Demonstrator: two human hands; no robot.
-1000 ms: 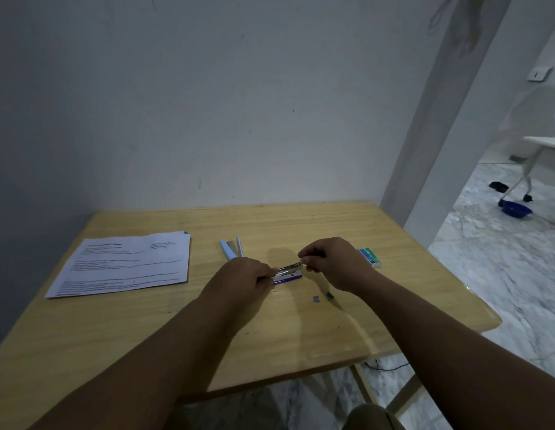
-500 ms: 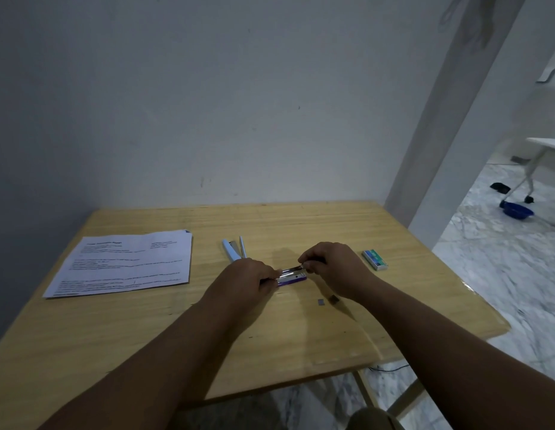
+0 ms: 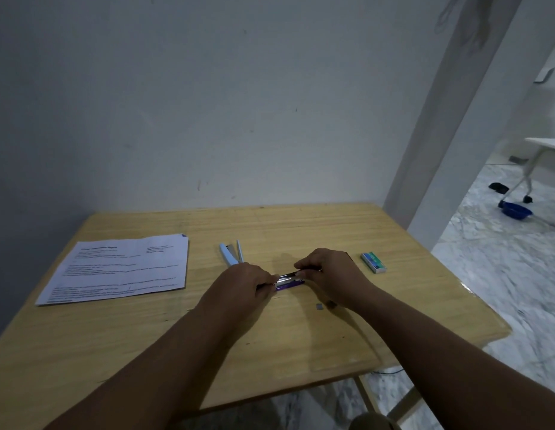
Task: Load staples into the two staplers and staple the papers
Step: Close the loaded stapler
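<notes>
A purple stapler point(image 3: 289, 282) lies at the middle of the wooden table point(image 3: 301, 346), its metal magazine showing between my hands. My left hand point(image 3: 243, 282) grips its left end. My right hand point(image 3: 327, 270) pinches the top of its right end with fingers closed on it. A light blue stapler point(image 3: 231, 255) lies opened behind my left hand. A stack of printed papers point(image 3: 121, 268) rests at the table's left. A small green and white staple box point(image 3: 373, 262) sits to the right of my right hand. Two small staple pieces point(image 3: 324, 306) lie under my right wrist.
A white wall stands behind the table and a white pillar point(image 3: 450, 113) rises at its back right corner. The marble floor point(image 3: 512, 274) lies to the right, with a blue bowl point(image 3: 516, 210) and a white table's leg farther off.
My hands stay on the purple stapler in nearly the same place. My right hand's fingers have shifted slightly along its top. The camera view has tilted a little.
</notes>
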